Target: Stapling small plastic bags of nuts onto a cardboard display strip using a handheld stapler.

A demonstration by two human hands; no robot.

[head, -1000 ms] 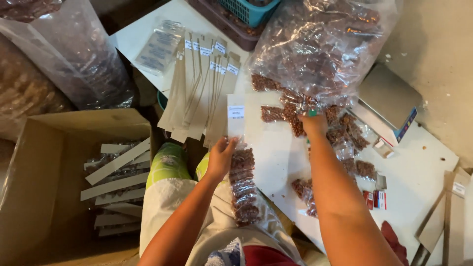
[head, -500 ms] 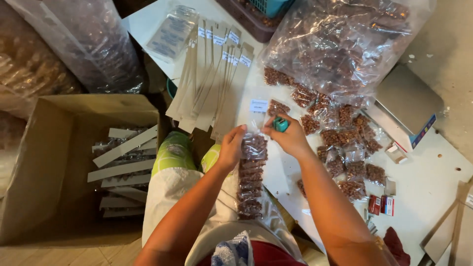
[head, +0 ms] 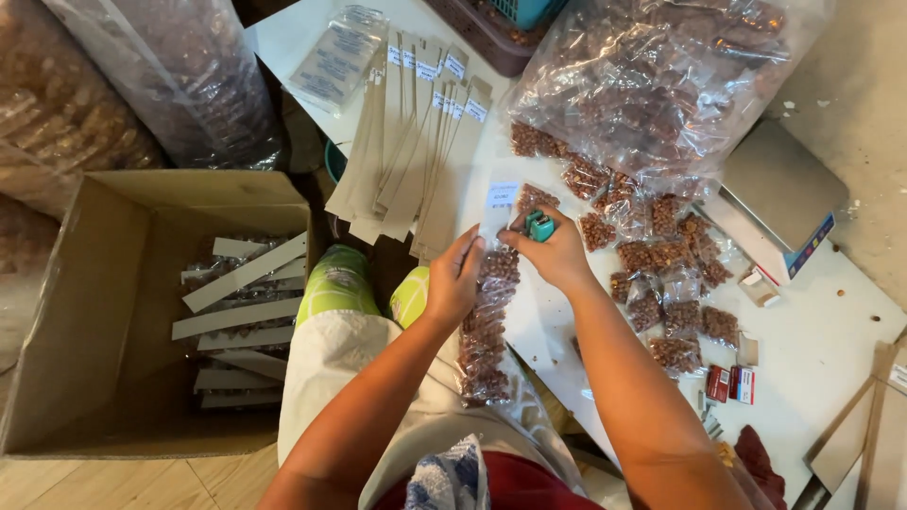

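My right hand [head: 557,253] has come back from the nut pile, pinching a teal stapler [head: 539,226] | left hand [head: 455,280] pinches long nut strip [head: 487,326] | cardboard box [head: 66,312] left, scale [head: 779,194] right.

Bare forearms, no sleeves; pale apron [head: 340,378].

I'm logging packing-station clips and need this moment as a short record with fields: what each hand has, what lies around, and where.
left hand: left hand steadies the top of a hanging strip of small nut packets
right hand: right hand holds a small teal stapler at the strip's top, by a card header
table: white table with loose nut packets, a large clear bag of packets, a scale
card strips: brown card strips fanned out on the table
box: cardboard box at left, finished strips inside
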